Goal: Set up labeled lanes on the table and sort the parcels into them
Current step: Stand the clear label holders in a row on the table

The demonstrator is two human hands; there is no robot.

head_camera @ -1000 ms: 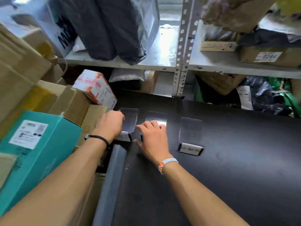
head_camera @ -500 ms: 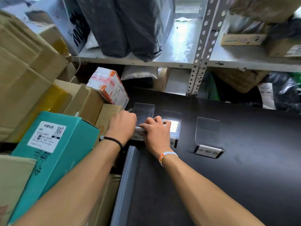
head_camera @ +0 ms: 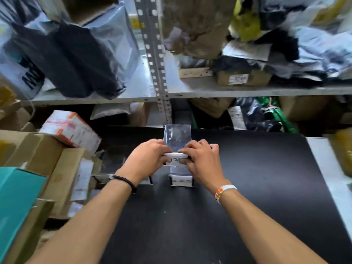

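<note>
Both hands hold one clear acrylic label stand (head_camera: pixel 177 138) raised above the black table (head_camera: pixel 257 187). My left hand (head_camera: pixel 147 159) grips its left side and my right hand (head_camera: pixel 202 161) grips its right side, fingers curled round its white label base. Below it a second clear label stand (head_camera: pixel 181 179) sits on the table with its label facing me. A third label stand (head_camera: pixel 112 164) stands at the table's left edge, partly hidden by my left wrist.
Cardboard boxes (head_camera: pixel 62 168), a white-and-orange parcel (head_camera: pixel 70 130) and a teal box (head_camera: pixel 17 204) are stacked to the left. Metal shelves (head_camera: pixel 247 91) behind the table hold grey and black bags and boxes. A yellow parcel (head_camera: pixel 342 151) lies at the right.
Both hands have taken hold of one label stand and lifted it off the table toward the middle. The view has swung right and up.
</note>
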